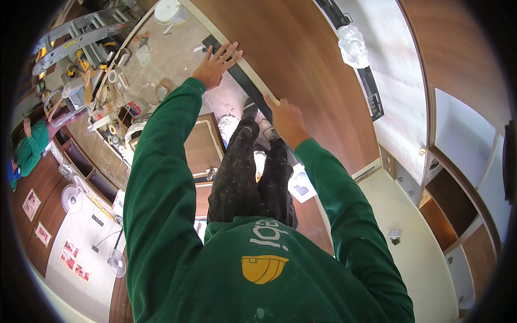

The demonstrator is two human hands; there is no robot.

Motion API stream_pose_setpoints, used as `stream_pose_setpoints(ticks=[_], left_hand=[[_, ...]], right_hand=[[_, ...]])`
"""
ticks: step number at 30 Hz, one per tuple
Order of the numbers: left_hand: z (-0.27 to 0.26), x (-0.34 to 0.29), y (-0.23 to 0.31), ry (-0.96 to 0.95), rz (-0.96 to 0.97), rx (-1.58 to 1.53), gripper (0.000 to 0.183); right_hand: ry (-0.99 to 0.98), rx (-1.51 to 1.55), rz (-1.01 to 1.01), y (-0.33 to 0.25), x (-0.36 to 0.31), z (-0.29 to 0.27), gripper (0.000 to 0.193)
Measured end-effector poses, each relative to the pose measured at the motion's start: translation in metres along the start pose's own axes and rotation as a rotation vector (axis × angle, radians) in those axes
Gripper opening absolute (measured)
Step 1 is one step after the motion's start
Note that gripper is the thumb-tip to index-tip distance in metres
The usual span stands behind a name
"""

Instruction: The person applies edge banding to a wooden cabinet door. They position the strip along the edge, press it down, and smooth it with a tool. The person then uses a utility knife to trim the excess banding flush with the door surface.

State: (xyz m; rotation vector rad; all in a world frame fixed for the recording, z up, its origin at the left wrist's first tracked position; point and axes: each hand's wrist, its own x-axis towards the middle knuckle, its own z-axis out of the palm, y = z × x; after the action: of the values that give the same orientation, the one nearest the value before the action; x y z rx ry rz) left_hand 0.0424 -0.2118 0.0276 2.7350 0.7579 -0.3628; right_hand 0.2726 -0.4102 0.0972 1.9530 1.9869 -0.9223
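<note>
A large brown wooden panel (pixel 318 81) with a pale edge reaches from the top of the view down to the right. A dark strip (pixel 245 81) runs along that edge. My left hand (pixel 218 65) lies with fingers spread across the edge and strip, toward the far end. Nearer to me, my right hand (pixel 288 121) is closed at the same edge, with a thumb and forefinger against it; its other fingers are mostly hidden. Below the hands show my legs in dark, speckled trousers (pixel 237 177).
On the left are a metal ladder (pixel 86 40), a white bucket (pixel 168 11), scattered tools and a framed board (pixel 204 140). Another person in a green top (pixel 33 148) is at the far left. Open cabinets (pixel 449 204) stand at right, by a plastic-wrapped bundle (pixel 353 47).
</note>
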Motion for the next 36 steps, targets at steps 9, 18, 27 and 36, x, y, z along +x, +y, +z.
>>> stream_pose_setpoints(ticks=[9, 18, 27, 36], left_hand=[[0.001, 0.001, 0.003, -0.002, -0.015, 0.016, 0.109], [0.006, 0.001, 0.002, 0.023, -0.011, -0.021, 0.109], [0.011, 0.002, 0.000, 0.036, -0.010, -0.015, 0.108], [0.013, 0.002, 0.001, 0.061, -0.005, -0.001, 0.106]], right_hand=[[-0.031, 0.040, 0.080, -0.006, 0.012, 0.007, 0.064], [-0.036, 0.059, 0.100, -0.007, 0.020, 0.008, 0.052], [-0.097, 0.069, 0.101, -0.004, 0.025, 0.008, 0.053], [-0.115, 0.085, 0.096, -0.001, 0.028, 0.011, 0.055]])
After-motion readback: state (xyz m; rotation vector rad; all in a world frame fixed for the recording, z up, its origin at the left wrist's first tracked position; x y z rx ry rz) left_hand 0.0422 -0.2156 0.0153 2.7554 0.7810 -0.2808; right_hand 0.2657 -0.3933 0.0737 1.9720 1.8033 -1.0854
